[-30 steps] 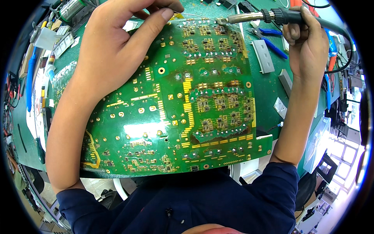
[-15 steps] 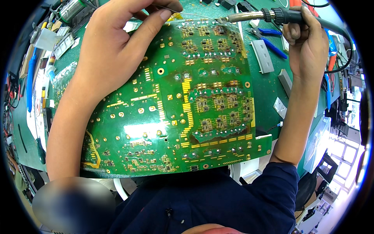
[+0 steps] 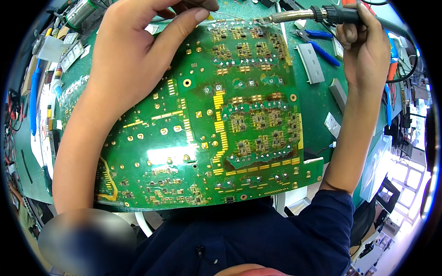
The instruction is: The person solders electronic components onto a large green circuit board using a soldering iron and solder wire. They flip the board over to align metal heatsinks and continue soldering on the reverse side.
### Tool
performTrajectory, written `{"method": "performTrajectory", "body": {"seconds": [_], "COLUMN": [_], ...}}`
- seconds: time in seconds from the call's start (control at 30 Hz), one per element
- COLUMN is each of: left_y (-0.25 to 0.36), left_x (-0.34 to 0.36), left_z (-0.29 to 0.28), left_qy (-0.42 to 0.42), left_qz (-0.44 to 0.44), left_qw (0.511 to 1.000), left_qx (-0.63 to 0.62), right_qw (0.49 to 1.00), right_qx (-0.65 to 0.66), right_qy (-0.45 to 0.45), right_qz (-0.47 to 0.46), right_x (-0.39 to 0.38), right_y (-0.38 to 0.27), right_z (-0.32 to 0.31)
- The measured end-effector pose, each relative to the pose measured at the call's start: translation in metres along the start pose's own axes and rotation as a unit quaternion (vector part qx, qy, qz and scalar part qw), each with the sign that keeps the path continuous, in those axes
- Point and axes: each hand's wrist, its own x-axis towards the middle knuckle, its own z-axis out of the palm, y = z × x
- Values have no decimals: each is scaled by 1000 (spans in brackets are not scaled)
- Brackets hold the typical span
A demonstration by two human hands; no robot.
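Note:
A large green circuit board [image 3: 202, 138] lies in front of me, with gold pads and clusters of small parts; brown residue surrounds the clusters on its right side. My right hand [image 3: 366, 48] grips a soldering iron [image 3: 338, 14] by its dark handle. The iron's metal barrel points left, and its tip is at the board's far edge. Pinched between thumb and fingers of my left hand [image 3: 138, 55] is a thin solder wire [image 3: 230, 16], which runs right toward the iron's tip. That hand and forearm cover part of the board's left side.
Blue-handled pliers [image 3: 322, 48] lie right of the board, beside a ribbed grey heat sink [image 3: 310, 63]. A solder spool [image 3: 82, 14] stands at the far left. Near the right forearm lies a clear plastic bag [image 3: 375, 168]. The green mat [image 3: 317, 103] carries other small parts.
The view has shifted slightly against the board. Both hands keep their holds, and the solder wire and iron tip still meet near the board's far edge.

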Motion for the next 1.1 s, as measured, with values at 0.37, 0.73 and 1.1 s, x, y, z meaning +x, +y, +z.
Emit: {"method": "performTrajectory", "body": {"seconds": [0.37, 0.73, 1.1], "left_y": [16, 1, 2], "left_x": [3, -6, -1], "left_z": [6, 6, 2], "left_qy": [84, 103, 63], "left_qz": [-92, -74, -12], "left_qw": [983, 992, 998], "left_qx": [-136, 1, -24], "right_qw": [987, 989, 984], "right_qx": [83, 80, 104], "right_qy": [-124, -102, -126], "right_qz": [67, 63, 68], "right_x": [18, 21, 23], "right_y": [6, 11, 10], "right_z": [-28, -35, -39]}}
